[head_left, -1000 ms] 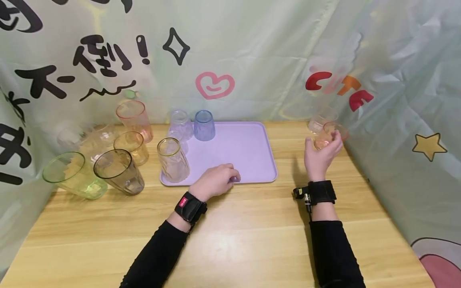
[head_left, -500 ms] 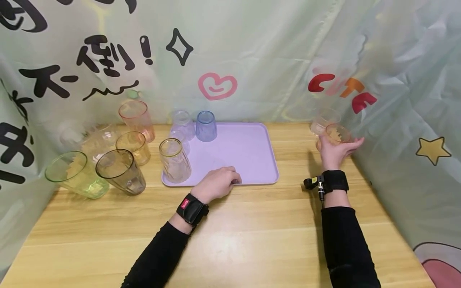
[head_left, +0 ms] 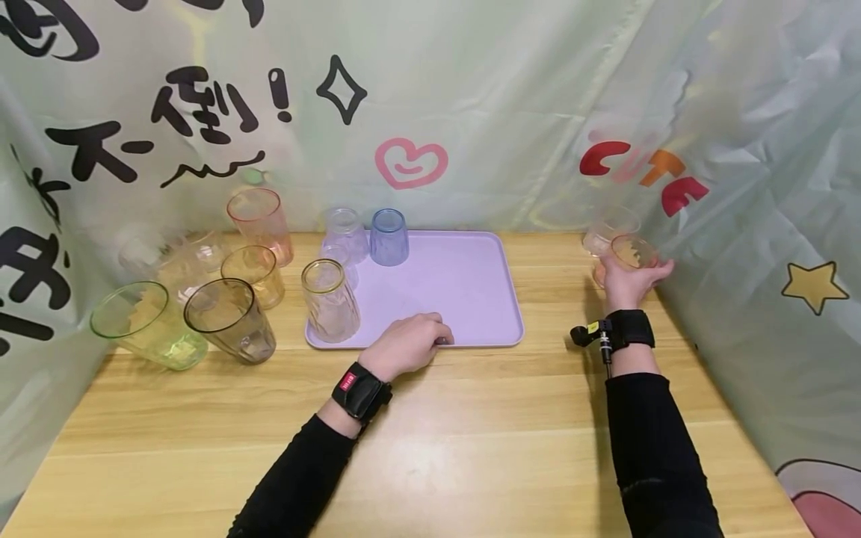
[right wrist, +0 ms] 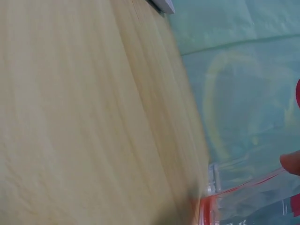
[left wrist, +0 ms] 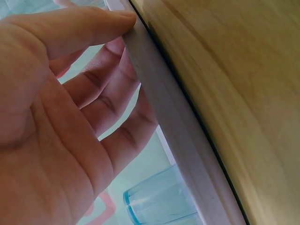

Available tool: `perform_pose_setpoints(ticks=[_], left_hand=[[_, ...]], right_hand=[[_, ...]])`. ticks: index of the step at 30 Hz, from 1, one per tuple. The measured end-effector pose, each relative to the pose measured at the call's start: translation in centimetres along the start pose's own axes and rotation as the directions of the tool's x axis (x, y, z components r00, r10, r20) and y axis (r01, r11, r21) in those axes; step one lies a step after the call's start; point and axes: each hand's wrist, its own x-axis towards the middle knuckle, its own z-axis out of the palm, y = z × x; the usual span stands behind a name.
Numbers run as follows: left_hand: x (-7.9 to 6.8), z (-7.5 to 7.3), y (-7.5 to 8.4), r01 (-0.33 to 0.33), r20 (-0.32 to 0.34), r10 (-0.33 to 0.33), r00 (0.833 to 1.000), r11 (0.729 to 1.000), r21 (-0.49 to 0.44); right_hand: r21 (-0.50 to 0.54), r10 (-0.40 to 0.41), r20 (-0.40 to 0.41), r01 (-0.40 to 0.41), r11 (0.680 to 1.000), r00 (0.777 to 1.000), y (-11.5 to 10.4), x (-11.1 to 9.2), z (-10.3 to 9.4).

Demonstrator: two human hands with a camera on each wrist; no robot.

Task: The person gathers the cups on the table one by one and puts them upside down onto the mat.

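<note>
My left hand (head_left: 403, 347) is at the front rim of a lilac tray (head_left: 457, 291). In the left wrist view its thumb lies on the outside of the rim and its fingers bend over the inner side. At the far right, my right hand (head_left: 628, 288) reaches round an orange-pink drinking glass (head_left: 634, 250), thumb on the left and fingers on the right. That glass stands upright, its lower part mostly behind the hand. The right wrist view catches only a thumb tip at the edge, beside the glass (right wrist: 206, 211). Just behind stands a clear glass (head_left: 608, 228).
On the tray's left half stand a blue glass (head_left: 389, 239), clear glasses (head_left: 346, 233) and a gold-rimmed glass (head_left: 332, 302). Left of the tray are green (head_left: 151, 329), dark grey (head_left: 235, 325), amber (head_left: 258, 276) and pink (head_left: 265, 228) glasses, with clear ones behind. Printed cloth borders the table.
My right hand has moved right and closer round the orange-pink glass, its fingers now at the glass's right side. The left hand stays at the tray rim. The head view has shifted slightly.
</note>
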Motion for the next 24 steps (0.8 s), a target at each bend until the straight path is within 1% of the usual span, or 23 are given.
perform_pose_setpoints(ticks=[3, 6, 11, 13, 19, 24], left_hand=[[0.0, 0.0, 0.0, -0.001, -0.003, 0.001, 1.0, 1.0, 0.001], [0.0, 0.0, 0.0, 0.0, -0.005, 0.0, 1.0, 1.0, -0.002], [-0.1, -0.1, 0.0, 0.0, 0.0, 0.0, 1.0, 1.0, -0.009], [-0.1, -0.2, 0.1, 0.002, 0.005, -0.002, 1.0, 1.0, -0.01], [-0.1, -0.3, 0.0, 0.006, 0.01, -0.006, 1.0, 1.0, -0.012], [-0.1, -0.3, 0.0, 0.011, 0.015, -0.01, 1.0, 1.0, -0.01]], right_hand=[[-0.021, 0.007, -0.005, -0.008, 1.0, 1.0, 0.1, 0.2, -0.1], [-0.059, 0.001, -0.032, -0.003, 0.998, 0.999, 0.3, 0.4, -0.1], [-0.07, -0.006, -0.055, 0.002, 0.998, 0.998, 0.6, 0.8, 0.0], [-0.064, -0.005, -0.046, 0.002, 0.998, 0.999, 0.5, 0.7, -0.1], [-0.093, -0.006, -0.032, 0.003, 0.996, 0.999, 0.5, 0.4, -0.2], [-0.105, -0.005, -0.011, 0.004, 0.994, 1.0, 0.3, -0.5, 0.0]])
